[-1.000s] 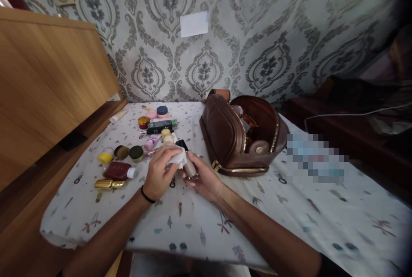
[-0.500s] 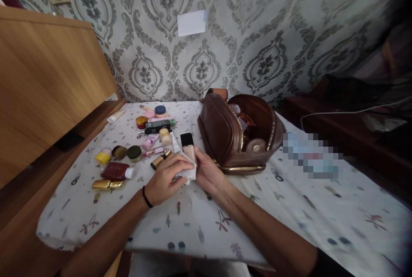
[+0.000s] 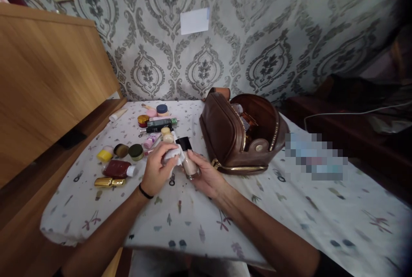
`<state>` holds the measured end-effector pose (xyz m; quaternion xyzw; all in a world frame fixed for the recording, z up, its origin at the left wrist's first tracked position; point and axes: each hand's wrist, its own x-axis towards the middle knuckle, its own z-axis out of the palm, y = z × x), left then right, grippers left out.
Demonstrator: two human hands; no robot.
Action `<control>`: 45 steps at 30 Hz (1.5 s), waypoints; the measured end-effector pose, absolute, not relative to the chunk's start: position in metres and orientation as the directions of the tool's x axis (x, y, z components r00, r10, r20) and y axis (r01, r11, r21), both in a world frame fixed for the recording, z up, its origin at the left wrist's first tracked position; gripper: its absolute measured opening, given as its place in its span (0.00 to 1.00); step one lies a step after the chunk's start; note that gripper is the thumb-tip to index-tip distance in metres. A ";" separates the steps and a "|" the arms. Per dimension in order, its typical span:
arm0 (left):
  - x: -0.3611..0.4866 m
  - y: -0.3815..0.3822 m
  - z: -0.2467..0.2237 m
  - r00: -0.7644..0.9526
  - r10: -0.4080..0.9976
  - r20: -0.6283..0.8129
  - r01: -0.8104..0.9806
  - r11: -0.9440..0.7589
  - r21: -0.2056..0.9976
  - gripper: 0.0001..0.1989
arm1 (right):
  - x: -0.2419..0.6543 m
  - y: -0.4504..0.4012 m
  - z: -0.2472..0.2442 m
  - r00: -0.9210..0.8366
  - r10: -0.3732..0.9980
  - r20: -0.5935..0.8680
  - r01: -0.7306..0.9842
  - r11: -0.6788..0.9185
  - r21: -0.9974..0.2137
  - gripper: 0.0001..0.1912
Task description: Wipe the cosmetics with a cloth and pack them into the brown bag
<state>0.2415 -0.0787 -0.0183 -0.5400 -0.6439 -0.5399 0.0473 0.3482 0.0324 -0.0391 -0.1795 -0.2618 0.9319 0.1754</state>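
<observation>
My right hand (image 3: 207, 174) is closed around a foundation bottle (image 3: 190, 164), clear with beige contents and a black cap, tilted with the cap away from me. In my left hand (image 3: 158, 170) a crumpled white wipe (image 3: 173, 153) is pinched, close beside the bottle near its cap. A black band circles the left wrist. Just past the left hand lie a pink and purple tube (image 3: 150, 141) and small cream-coloured jars (image 3: 167, 135). To the right of the bottle sits a brown cosmetic bag (image 3: 222, 129), unzipped, with several items inside.
On the left of the patterned cloth (image 3: 154, 221) are a dark red bottle (image 3: 116, 168), a gold tube (image 3: 109, 182), a green-lidded jar (image 3: 135, 152) and a yellow-lidded jar (image 3: 104, 154). A wooden cabinet (image 3: 54, 71) borders the left; a patterned wall (image 3: 222, 49) stands behind.
The wipe in my left hand has moved left and up, from the bottle's lower part toward its cap. The bottle has tilted, and its lower end shows now.
</observation>
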 end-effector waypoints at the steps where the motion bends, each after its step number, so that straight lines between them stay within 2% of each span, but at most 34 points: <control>1: 0.243 -0.079 -0.018 -0.374 0.680 0.631 0.743 -0.188 0.643 0.06 | 0.348 0.034 -0.040 -0.871 0.431 -0.235 -0.245 -0.796 -0.553 0.13; 6: 0.252 -0.080 -0.019 -0.175 0.834 0.523 0.723 -0.252 0.644 0.06 | 0.347 0.049 -0.041 -0.875 0.410 -0.256 -0.249 -0.837 -0.488 0.16; 8: 0.254 -0.080 -0.020 -0.215 0.847 0.486 0.721 -0.198 0.664 0.06 | 0.346 0.053 -0.042 -0.873 0.414 -0.258 -0.267 -0.848 -0.458 0.15; 11: 0.252 -0.078 -0.022 -0.372 0.837 0.401 0.703 -0.028 0.710 0.08 | 0.346 0.054 -0.043 -0.867 0.433 -0.248 -0.300 -0.849 -0.434 0.15; 15: 0.248 -0.077 -0.025 -0.485 0.831 0.274 0.571 0.064 0.818 0.12 | 0.345 0.051 -0.041 -0.854 0.483 -0.193 -0.361 -0.818 -0.448 0.16; 18: 0.248 -0.078 -0.027 -0.491 0.867 0.079 0.315 0.092 0.944 0.17 | 0.346 0.047 -0.036 -0.830 0.540 -0.139 -0.414 -0.764 -0.494 0.17; 20: 0.249 -0.079 -0.027 -0.456 0.890 -0.009 0.172 0.098 0.980 0.20 | 0.347 0.043 -0.031 -0.809 0.581 -0.093 -0.445 -0.707 -0.550 0.18; 22: 0.250 -0.079 -0.029 -0.420 0.907 0.007 0.136 0.055 0.989 0.23 | 0.348 0.039 -0.027 -0.791 0.610 -0.035 -0.461 -0.633 -0.622 0.19; 25: 0.252 -0.076 -0.031 -0.406 0.912 0.063 0.071 -0.037 0.997 0.21 | 0.351 0.034 -0.022 -0.792 0.609 0.041 -0.436 -0.518 -0.736 0.19; 29: 0.254 -0.075 -0.031 -0.359 0.933 -0.035 -0.182 -0.033 0.983 0.23 | 0.357 0.032 -0.014 -0.778 0.618 0.113 -0.414 -0.370 -0.832 0.19; 31: 0.254 -0.076 -0.029 -0.336 0.940 -0.065 -0.216 -0.010 0.976 0.25 | 0.362 0.034 -0.007 -0.771 0.617 0.157 -0.414 -0.298 -0.860 0.19; 33: 0.254 -0.079 -0.026 -0.343 0.936 -0.076 -0.202 0.006 0.979 0.26 | 0.369 0.039 0.003 -0.794 0.577 0.193 -0.400 -0.256 -0.880 0.20; 36: 0.251 -0.084 -0.024 -0.358 0.928 -0.100 -0.167 0.042 0.985 0.29 | 0.383 0.050 0.022 -0.881 0.426 0.204 -0.316 -0.211 -0.925 0.23; 41: 0.245 -0.091 -0.028 -0.321 0.944 -0.075 -0.036 0.067 0.997 0.28 | 0.406 0.069 0.052 -0.974 0.207 0.093 -0.109 -0.068 -0.992 0.26; 45: 0.241 -0.097 -0.040 -0.194 0.976 -0.099 0.005 0.102 0.995 0.25 | 0.416 0.075 0.069 -1.000 0.017 0.016 -0.012 0.238 -0.971 0.23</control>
